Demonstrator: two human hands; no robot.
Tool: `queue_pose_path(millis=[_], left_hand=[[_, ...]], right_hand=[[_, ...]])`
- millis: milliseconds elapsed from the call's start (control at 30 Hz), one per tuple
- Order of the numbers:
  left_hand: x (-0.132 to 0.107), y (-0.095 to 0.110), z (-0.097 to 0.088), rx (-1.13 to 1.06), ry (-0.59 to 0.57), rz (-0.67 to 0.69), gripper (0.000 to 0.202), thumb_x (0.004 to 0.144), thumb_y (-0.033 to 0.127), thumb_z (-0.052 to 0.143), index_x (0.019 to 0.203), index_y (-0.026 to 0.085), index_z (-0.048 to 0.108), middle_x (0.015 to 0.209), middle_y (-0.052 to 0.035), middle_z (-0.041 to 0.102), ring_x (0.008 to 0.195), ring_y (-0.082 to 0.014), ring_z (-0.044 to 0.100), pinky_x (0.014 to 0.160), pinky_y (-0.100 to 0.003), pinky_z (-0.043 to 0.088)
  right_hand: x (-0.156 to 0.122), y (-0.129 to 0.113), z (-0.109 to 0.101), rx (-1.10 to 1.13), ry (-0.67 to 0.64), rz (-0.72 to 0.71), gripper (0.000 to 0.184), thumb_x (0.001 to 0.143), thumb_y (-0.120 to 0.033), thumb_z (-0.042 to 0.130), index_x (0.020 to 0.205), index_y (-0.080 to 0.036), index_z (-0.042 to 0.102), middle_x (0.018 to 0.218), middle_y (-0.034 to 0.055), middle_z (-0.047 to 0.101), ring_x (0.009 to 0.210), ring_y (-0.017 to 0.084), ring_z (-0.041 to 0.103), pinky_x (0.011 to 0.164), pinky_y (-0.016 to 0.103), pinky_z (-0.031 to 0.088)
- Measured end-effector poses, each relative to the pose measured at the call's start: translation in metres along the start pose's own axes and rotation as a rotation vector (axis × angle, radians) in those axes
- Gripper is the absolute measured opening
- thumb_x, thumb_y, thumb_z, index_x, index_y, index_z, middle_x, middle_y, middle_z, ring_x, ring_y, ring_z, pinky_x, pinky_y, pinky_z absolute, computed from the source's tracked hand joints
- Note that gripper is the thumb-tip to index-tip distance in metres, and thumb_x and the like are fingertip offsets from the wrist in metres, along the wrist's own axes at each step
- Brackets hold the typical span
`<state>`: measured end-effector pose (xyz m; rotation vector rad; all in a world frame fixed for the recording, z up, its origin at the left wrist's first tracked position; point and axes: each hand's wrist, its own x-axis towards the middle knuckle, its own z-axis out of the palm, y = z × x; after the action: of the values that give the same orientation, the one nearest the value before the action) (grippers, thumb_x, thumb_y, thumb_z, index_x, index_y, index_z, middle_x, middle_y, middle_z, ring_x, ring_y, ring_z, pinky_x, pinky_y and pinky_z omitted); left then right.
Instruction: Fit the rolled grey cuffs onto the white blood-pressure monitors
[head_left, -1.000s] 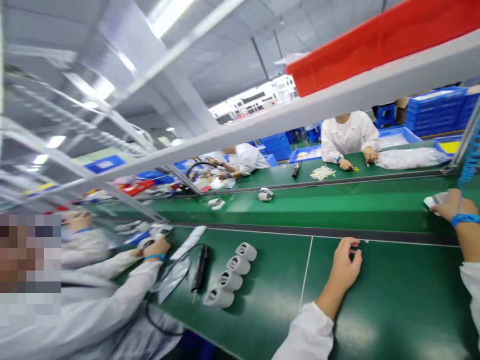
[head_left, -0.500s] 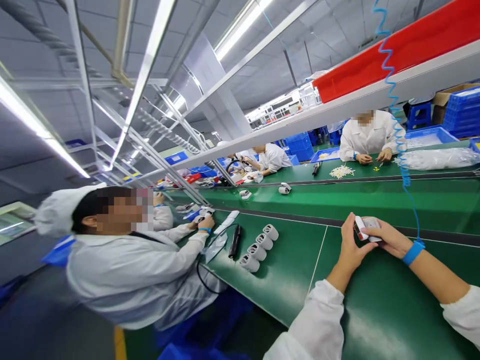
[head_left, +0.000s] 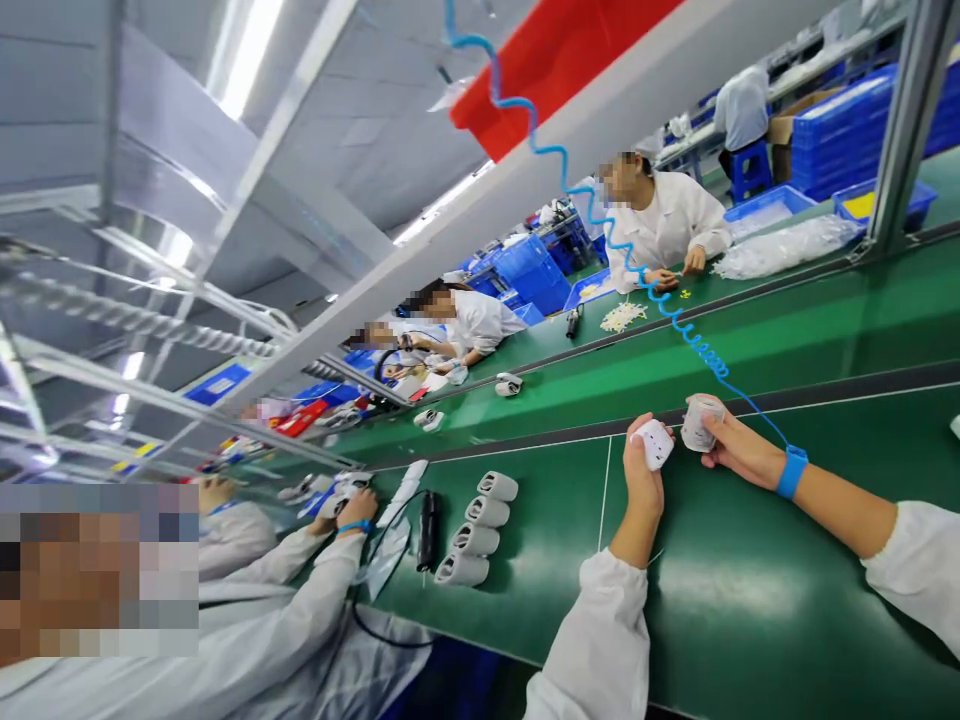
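My left hand (head_left: 643,470) is closed around a white plastic cover (head_left: 655,444) with small dark slots in its face. Beside it, a small gap away, my right hand (head_left: 739,440) grips a light grey plastic housing (head_left: 702,424) between thumb and fingers. Both parts are held above the green work surface (head_left: 750,580). A blue wrist strap (head_left: 793,472) circles my right wrist and joins a coiled blue cord (head_left: 667,310).
Several grey hollow housings (head_left: 478,540) stand in a row on the left. Near them lies a black electric screwdriver (head_left: 427,530) with a cable. A co-worker's hands (head_left: 352,505) work further left. White parts (head_left: 508,384) lie on the conveyor belt (head_left: 577,385) beyond.
The two parts, close together before, are now apart, one in each hand. The camera view has swung to the right, and the blue cord now crosses further left.
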<state>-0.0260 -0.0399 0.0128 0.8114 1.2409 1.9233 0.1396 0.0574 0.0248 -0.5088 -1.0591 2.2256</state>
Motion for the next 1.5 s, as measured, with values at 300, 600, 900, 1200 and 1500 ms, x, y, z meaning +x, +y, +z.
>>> queue_pose_path(millis=[300,600,900,1200,1500], left_hand=[[-0.005,0.003,0.003,0.013,0.011,-0.150,0.074,0.093,0.080,0.075,0.140,0.024,0.069,0.125,-0.0131,0.077,0.109,-0.0303,0.081,0.078,-0.034,0.065],[-0.006,0.002,0.006,0.057,-0.042,-0.136,0.073,0.094,0.080,0.076,0.140,0.022,0.072,0.125,-0.0130,0.079,0.112,-0.0296,0.079,0.095,-0.043,0.067],[-0.007,-0.007,0.002,0.147,-0.056,-0.035,0.069,0.099,0.080,0.069,0.136,0.022,0.077,0.139,-0.0127,0.077,0.122,-0.0286,0.074,0.102,-0.036,0.059],[-0.007,-0.004,0.004,0.098,-0.006,-0.069,0.075,0.095,0.084,0.069,0.134,0.021,0.079,0.136,-0.0127,0.079,0.117,-0.0278,0.076,0.096,-0.036,0.060],[-0.009,-0.006,-0.002,0.281,-0.065,0.042,0.076,0.104,0.084,0.057,0.140,0.022,0.079,0.146,-0.0143,0.077,0.132,-0.0327,0.073,0.112,-0.042,0.057]], right_hand=[[0.003,-0.006,-0.008,0.121,0.009,-0.058,0.042,0.083,-0.053,0.098,0.113,-0.028,0.081,0.114,0.0025,0.074,0.116,0.025,0.071,0.114,0.046,0.060],[-0.002,-0.008,-0.011,0.083,-0.013,-0.039,0.084,0.067,-0.024,0.100,0.146,-0.032,0.074,0.157,0.0073,0.069,0.137,0.033,0.066,0.113,0.046,0.058],[-0.005,-0.005,-0.004,0.018,-0.093,0.027,0.096,0.073,-0.022,0.102,0.161,-0.033,0.065,0.147,0.0067,0.075,0.145,0.030,0.064,0.126,0.047,0.051],[-0.001,0.001,-0.007,0.032,-0.018,0.069,0.083,0.082,-0.032,0.099,0.159,-0.034,0.068,0.149,0.0057,0.074,0.135,0.027,0.069,0.115,0.041,0.059],[-0.002,-0.003,-0.008,-0.035,-0.030,0.093,0.055,0.071,-0.033,0.105,0.119,-0.021,0.082,0.124,0.0096,0.082,0.116,0.029,0.074,0.104,0.042,0.061]])
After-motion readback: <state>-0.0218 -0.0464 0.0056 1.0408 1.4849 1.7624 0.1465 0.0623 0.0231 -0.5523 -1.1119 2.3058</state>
